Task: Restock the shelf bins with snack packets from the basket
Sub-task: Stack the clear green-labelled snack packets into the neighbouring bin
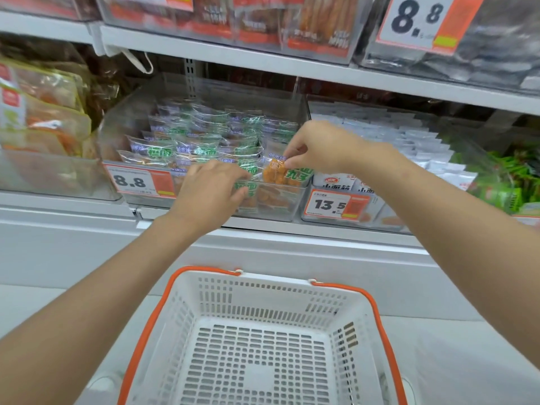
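Snack packets [204, 141] fill a clear bin [274, 213] on the middle shelf [292, 228]. They are small and shiny, see-through, with big green words and a bit of purple on them. Orange-brown round snacks show inside. The packets lie in rows, one leaning on the next, from the back of the bin to the front.

Both hands are at the front right corner of the bin, close together but not touching. The right hand [324, 144] comes down from above and pinches the top edge of the pinched packet [277, 172] between its thumb and fingertips. That packet stands up in the corner, and its orange snacks are easy to see. The left hand [210, 188] is just beside it, lower down. Its fingers curl onto the front packet [248, 190], which stands against the front wall of the bin.

A white and orange price tag [137, 181] on the bin says 8.8. The next bin to the right holds white packets [394, 141] and has a tag [336, 204] that says 13.5.

The basket [263, 290] sits below the arms, near the person. It is white plastic full of little holes, with orange handles [382, 317] lying on its rim.
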`<state>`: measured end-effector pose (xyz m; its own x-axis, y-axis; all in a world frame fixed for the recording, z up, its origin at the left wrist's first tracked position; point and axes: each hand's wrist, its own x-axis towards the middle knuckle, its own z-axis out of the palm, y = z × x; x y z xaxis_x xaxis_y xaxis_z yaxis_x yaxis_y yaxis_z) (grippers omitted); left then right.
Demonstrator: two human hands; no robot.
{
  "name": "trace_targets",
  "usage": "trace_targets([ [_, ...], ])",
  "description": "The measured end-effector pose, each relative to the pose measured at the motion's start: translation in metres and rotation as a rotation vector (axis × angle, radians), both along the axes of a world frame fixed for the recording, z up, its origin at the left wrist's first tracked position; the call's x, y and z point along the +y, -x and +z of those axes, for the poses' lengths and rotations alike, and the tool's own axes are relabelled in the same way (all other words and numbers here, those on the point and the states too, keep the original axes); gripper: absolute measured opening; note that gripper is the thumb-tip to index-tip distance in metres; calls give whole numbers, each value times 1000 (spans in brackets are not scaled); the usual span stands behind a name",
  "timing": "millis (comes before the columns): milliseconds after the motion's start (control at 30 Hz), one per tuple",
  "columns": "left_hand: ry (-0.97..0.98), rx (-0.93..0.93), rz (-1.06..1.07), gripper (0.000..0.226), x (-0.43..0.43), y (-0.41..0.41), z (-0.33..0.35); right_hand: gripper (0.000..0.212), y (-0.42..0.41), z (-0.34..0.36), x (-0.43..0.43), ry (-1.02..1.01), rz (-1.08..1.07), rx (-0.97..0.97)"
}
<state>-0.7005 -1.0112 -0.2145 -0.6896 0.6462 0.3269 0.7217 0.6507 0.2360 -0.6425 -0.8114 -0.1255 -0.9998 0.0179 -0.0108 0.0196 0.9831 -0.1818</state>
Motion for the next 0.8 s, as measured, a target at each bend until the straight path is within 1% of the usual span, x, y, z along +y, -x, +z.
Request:
trace_targets([
  [133, 10, -11, 19, 31, 3, 3, 1, 31, 17, 7, -4, -103, 12, -127],
  [233, 38, 27, 9, 38, 4, 4, 1, 20, 28, 15, -5, -200, 33, -177],
  [367, 143, 149, -20, 43, 0, 6, -4, 6, 39, 29, -5, -242, 26, -234],
  [433, 140, 156, -9, 42, 0, 6, -4, 26, 42, 30, -7, -252, 32, -282],
  [500, 132, 146, -1, 42, 0, 8, -4, 38, 43, 19, -10, -273, 37, -330],
  [567, 131, 133, -4, 43, 0, 9, -5, 46, 43, 1, -14, -304, 49, -351],
  [667, 126, 135, -28, 44, 0, 7, -7, 43, 43, -12, -18, -347, 70, -361],
  [800, 106, 130, -33, 43, -1, 6, -8, 40, 46, -9, -18, -313, 63, -382],
])
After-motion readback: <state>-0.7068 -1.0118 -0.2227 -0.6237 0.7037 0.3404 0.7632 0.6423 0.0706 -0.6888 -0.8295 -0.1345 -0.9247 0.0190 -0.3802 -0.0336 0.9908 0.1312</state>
